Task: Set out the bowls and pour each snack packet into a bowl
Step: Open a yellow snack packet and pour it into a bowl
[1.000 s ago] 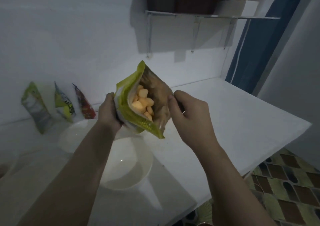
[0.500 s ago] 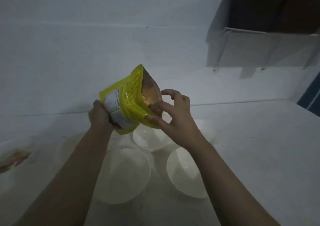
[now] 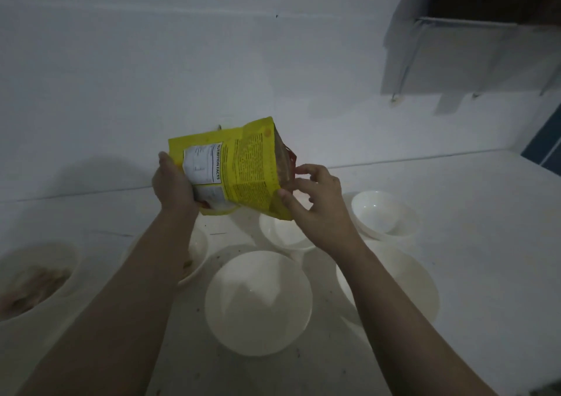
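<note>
I hold a yellow snack packet [image 3: 236,174] tilted on its side above the counter, its open mouth turned to the right. My left hand [image 3: 173,183] grips its bottom end. My right hand [image 3: 315,201] pinches the lower edge of the open mouth. Right under the mouth sits a small white bowl [image 3: 285,237], partly hidden by my right hand. A larger empty white bowl [image 3: 258,301] stands nearer to me. Another empty bowl [image 3: 382,213] is at the right, and one more bowl [image 3: 403,283] lies under my right forearm.
A bowl with snack pieces [image 3: 33,280] stands at the far left, and another bowl [image 3: 197,256] is half hidden behind my left forearm. The white counter [image 3: 485,243] runs to the right along a white wall. A wall shelf [image 3: 473,28] hangs at the upper right.
The packet has been tipped from nearly upright onto its side, mouth toward the right. My view has turned left, from the table's end to the group of bowls.
</note>
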Demonstrator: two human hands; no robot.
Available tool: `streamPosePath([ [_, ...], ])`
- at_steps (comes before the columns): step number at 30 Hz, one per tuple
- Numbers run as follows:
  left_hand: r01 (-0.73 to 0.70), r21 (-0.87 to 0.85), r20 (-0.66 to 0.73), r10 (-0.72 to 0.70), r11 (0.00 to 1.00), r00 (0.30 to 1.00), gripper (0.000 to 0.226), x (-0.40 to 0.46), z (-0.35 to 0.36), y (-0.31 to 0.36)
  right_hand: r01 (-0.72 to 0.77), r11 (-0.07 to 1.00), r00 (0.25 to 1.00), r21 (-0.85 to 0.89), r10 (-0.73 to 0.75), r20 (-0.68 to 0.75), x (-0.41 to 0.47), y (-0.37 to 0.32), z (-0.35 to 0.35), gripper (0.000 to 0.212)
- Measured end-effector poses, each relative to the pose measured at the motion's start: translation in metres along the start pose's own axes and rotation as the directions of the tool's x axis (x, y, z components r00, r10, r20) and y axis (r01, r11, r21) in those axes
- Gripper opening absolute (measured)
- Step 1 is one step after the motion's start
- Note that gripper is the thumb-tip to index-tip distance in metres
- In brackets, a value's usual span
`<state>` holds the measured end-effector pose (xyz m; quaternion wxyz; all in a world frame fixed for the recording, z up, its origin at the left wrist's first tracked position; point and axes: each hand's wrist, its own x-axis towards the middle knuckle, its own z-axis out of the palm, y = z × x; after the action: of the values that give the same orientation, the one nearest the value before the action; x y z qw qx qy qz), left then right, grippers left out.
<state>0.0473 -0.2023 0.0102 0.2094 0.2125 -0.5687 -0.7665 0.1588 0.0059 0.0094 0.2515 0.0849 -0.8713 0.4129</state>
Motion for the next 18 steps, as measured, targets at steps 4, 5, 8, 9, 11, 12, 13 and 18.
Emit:
streamPosePath([
  [4,-0.060,0.098,0.030,0.057,0.993,0.998,0.048,0.016,0.004,-0.009,-0.071,0.995,0.995,0.076,0.076,-0.060,0.013,-0.011,0.005,0.024],
  [5,-0.089,0.122,0.031,0.085,0.989,0.996,0.049,0.017,0.005,-0.012,-0.096,0.990,0.992,0.100,0.104,-0.074,0.018,-0.014,0.005,0.025],
  [8,-0.138,0.139,0.029,0.136,0.981,0.990,0.044,0.021,0.008,-0.021,-0.153,0.976,0.979,0.158,0.171,-0.109,0.035,-0.020,0.008,0.030],
  [9,-0.158,0.139,0.025,0.156,0.978,0.987,0.044,0.023,0.010,-0.023,-0.173,0.970,0.976,0.169,0.192,-0.103,0.040,-0.020,0.011,0.031],
  [11,-0.197,0.150,0.015,0.197,0.969,0.980,0.045,0.029,0.012,-0.031,-0.203,0.965,0.970,0.169,0.222,-0.100,0.050,-0.016,0.017,0.030],
  [12,-0.215,0.159,0.008,0.216,0.964,0.976,0.046,0.029,0.014,-0.034,-0.206,0.965,0.968,0.161,0.225,-0.109,0.054,-0.011,0.020,0.029],
  [13,-0.225,0.171,0.005,0.228,0.959,0.974,0.045,0.028,0.016,-0.036,-0.203,0.967,0.967,0.152,0.222,-0.126,0.056,-0.008,0.023,0.027],
  [18,-0.290,0.209,0.047,0.287,0.934,0.957,0.043,0.024,0.024,-0.048,-0.209,0.973,0.941,0.102,0.228,-0.248,0.058,0.013,0.036,0.023],
])
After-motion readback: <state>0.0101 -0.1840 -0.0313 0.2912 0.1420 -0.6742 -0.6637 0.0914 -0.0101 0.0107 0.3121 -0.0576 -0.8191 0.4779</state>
